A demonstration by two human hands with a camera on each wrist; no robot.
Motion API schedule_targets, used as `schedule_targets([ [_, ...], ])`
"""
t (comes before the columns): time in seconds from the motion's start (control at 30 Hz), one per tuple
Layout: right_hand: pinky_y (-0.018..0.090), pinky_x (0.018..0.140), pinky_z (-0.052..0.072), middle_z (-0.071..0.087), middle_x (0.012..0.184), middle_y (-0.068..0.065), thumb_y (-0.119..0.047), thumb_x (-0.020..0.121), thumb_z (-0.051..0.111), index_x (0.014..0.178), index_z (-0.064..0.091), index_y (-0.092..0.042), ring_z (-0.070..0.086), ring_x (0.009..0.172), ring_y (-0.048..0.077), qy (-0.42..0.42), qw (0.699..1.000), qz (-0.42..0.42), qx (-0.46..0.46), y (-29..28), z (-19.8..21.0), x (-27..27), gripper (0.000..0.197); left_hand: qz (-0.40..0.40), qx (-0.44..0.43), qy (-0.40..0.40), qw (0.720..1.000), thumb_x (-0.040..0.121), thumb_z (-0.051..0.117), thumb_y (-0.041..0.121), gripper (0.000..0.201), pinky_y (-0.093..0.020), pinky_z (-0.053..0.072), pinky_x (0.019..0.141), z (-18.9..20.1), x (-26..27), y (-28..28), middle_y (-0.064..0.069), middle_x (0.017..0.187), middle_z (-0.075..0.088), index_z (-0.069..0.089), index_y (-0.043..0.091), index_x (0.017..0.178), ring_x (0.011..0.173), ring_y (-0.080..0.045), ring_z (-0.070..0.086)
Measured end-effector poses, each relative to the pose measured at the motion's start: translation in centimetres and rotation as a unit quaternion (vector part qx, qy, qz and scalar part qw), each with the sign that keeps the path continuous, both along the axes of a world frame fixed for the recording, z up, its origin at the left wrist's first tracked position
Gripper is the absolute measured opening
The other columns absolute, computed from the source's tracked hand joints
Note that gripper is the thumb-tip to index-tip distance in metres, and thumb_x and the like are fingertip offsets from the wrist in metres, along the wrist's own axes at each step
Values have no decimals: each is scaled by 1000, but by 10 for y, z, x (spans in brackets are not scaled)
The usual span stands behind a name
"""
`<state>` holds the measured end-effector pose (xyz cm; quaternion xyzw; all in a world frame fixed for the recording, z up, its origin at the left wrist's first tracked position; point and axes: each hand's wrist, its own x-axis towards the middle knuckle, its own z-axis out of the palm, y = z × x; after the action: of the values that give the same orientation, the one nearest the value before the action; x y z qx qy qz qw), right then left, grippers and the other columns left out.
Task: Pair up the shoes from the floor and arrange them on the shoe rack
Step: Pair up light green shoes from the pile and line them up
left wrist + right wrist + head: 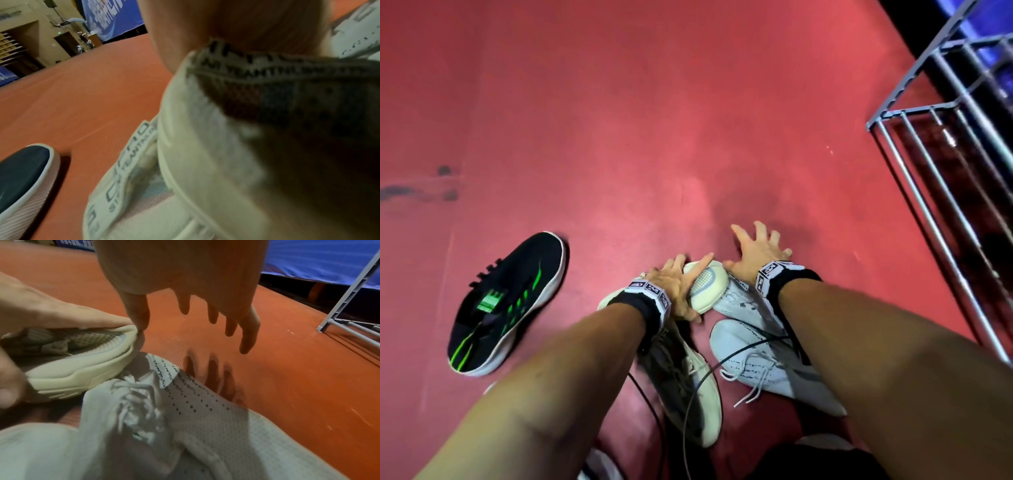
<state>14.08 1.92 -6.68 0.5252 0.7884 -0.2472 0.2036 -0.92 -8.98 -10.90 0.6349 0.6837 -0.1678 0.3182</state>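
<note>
My left hand (681, 291) grips a cream mesh shoe (707, 286) by its toe end and holds it tilted, just off the red floor. The right wrist view shows this cream shoe (78, 368) with my left hand's fingers (68, 313) curled over it. My right hand (755, 246) hovers beside it, fingers spread and holding nothing; its thumb tip (141, 324) touches the cream toe. Two white laced shoes (739, 301) (760, 366) lie under my right wrist. A second cream shoe (698, 404) lies below my left forearm. A black shoe with green stripes (506, 308) lies to the left.
A grey metal shoe rack (945, 164) stands at the right edge, with its leg (349, 293) showing in the right wrist view. Black cables run across the shoes near my arms. Red floor stretches ahead, and a blue banner lies behind the rack.
</note>
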Motion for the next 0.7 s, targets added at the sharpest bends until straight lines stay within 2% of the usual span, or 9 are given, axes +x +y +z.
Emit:
schedule_targets([
  [0.07,57,107,25,4,159,3,-52,89,57,152,14,-41,13,141,36,-1,1000,6,-5,1,-2,1,77,7,-17,-3,1000,66,79,53,130,-48,44,95,2,3,4,-13,137,27,-20,42,149,124,-33,36],
  [0.23,59,108,25,7,159,4,-46,94,47,151,17,-39,15,140,36,16,1000,12,-1,2,-5,-3,65,48,-43,-35,997,69,79,42,127,-41,41,98,10,-6,14,-16,140,25,-19,41,149,123,-35,40],
  [0.3,60,107,25,5,159,4,-47,95,46,152,15,-39,14,140,36,16,1000,22,-8,3,-4,-9,65,83,-25,-37,996,69,79,43,126,-42,40,101,13,-16,17,-16,138,26,-19,41,149,125,-35,38],
  [0.4,58,105,26,2,159,4,-49,95,46,153,12,-39,13,140,36,12,999,35,-14,3,-2,-21,68,139,20,-10,990,69,78,48,127,-44,41,99,20,-36,19,-15,135,28,-20,41,149,125,-35,36],
  [0.5,58,105,27,2,160,4,-51,95,46,153,11,-37,13,141,36,21,998,58,-13,1,0,-38,70,225,81,15,971,70,78,47,125,-50,43,97,28,-59,18,-14,135,30,-19,41,149,127,-36,34],
  [0.57,59,106,27,2,160,3,-52,94,49,154,10,-36,13,142,36,35,996,76,-26,-3,-1,-52,73,276,113,19,954,71,78,46,124,-50,43,93,34,-74,17,-15,132,32,-17,38,151,124,-37,36],
  [0.63,58,110,27,5,160,2,-54,92,53,154,11,-36,14,143,35,57,993,93,-49,-10,-5,-67,77,304,123,15,944,72,79,44,124,-50,43,91,39,-88,15,-16,129,34,-16,36,151,121,-37,38],
  [0.7,52,113,27,13,159,5,-57,88,56,154,13,-35,19,142,36,91,986,116,-73,-19,-8,-82,82,321,127,16,938,73,79,44,124,-51,42,90,43,-100,14,-16,128,34,-17,35,152,120,-38,38],
])
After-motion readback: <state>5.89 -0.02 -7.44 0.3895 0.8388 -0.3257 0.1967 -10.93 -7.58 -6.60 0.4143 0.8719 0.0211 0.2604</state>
